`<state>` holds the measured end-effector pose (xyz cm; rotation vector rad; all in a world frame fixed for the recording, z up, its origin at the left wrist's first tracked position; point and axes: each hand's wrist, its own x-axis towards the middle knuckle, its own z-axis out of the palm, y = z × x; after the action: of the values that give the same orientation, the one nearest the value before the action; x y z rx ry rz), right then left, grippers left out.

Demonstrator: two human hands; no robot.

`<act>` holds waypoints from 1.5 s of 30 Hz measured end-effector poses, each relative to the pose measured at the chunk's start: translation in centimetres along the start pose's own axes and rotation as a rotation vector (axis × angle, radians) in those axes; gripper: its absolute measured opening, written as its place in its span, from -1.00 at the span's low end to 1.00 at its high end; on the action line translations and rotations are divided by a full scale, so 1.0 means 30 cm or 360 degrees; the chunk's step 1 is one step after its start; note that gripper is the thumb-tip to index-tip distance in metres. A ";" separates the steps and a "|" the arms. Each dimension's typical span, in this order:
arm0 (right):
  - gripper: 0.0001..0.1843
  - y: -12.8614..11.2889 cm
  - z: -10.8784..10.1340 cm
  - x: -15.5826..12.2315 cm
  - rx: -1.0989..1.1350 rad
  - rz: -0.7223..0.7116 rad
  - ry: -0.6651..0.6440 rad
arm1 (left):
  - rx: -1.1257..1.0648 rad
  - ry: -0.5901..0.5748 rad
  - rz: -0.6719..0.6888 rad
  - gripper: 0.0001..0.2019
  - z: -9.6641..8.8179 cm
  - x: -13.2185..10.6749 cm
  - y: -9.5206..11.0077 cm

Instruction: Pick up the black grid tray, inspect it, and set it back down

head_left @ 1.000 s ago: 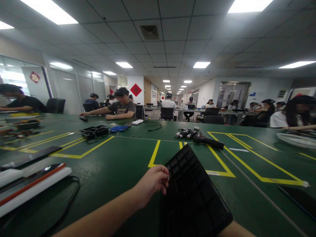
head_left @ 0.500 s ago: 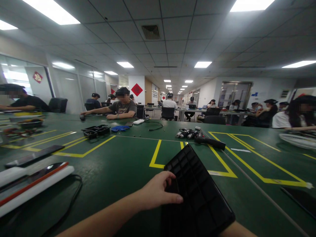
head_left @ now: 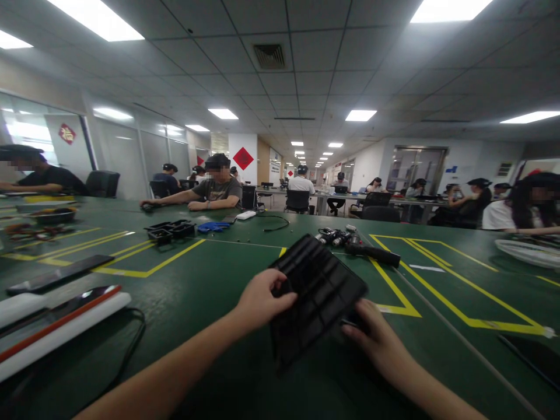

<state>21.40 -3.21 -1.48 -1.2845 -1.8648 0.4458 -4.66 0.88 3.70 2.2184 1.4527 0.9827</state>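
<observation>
I hold a black plastic compartment tray (head_left: 317, 291) with both hands just above the green table (head_left: 210, 291). My left hand (head_left: 260, 300) grips its left edge, thumb on top and fingers curled under. My right hand (head_left: 371, 341) holds the tray's near right corner from below, fingers partly hidden under it. The tray is tilted, its far corner pointing away from me toward the yellow floor-tape box (head_left: 394, 291). Beyond the tray lie several small black and silver connectors (head_left: 339, 236) and a black handled tool (head_left: 371, 252).
At the left edge lie a white and red bar (head_left: 56, 329) with a black cable (head_left: 126, 350) and a dark phone (head_left: 56, 274). Small black trays (head_left: 168, 231) and a blue glove (head_left: 212, 227) sit farther back. Several people sit around the tables. Another dark phone (head_left: 534, 356) lies at right.
The tray has moved forward and left, away from me, and turned. My right hand has come into view under its corner, and my left hand now grips its edge.
</observation>
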 end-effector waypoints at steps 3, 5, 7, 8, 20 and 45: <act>-0.51 0.101 -0.072 0.028 -0.0368 0.0200 0.0070 | 0.0467 0.0282 -0.0530 -0.58 -0.127 0.078 -0.126; -0.49 0.171 -0.116 0.045 -0.0582 0.0295 0.0169 | 0.0647 0.0367 -0.0809 -0.55 -0.220 0.101 -0.218; -0.48 0.221 -0.143 0.052 -0.0730 0.0403 0.0151 | 0.0748 0.0388 -0.1002 -0.53 -0.299 0.099 -0.300; -0.47 0.235 -0.149 0.052 -0.0780 0.0456 0.0104 | 0.0782 0.0381 -0.1084 -0.53 -0.329 0.092 -0.333; -0.46 0.241 -0.137 0.049 -0.0988 0.0552 -0.0049 | 0.0884 0.0380 -0.0809 -0.63 -0.305 0.080 -0.353; -0.47 0.221 -0.139 0.048 -0.0984 0.0596 -0.0070 | 0.0487 -0.0292 -0.0205 -0.85 -0.011 0.023 -0.208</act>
<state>28.46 0.24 -2.79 -2.0668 -1.8682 0.0759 -8.95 4.17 0.52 2.3112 1.7281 0.5290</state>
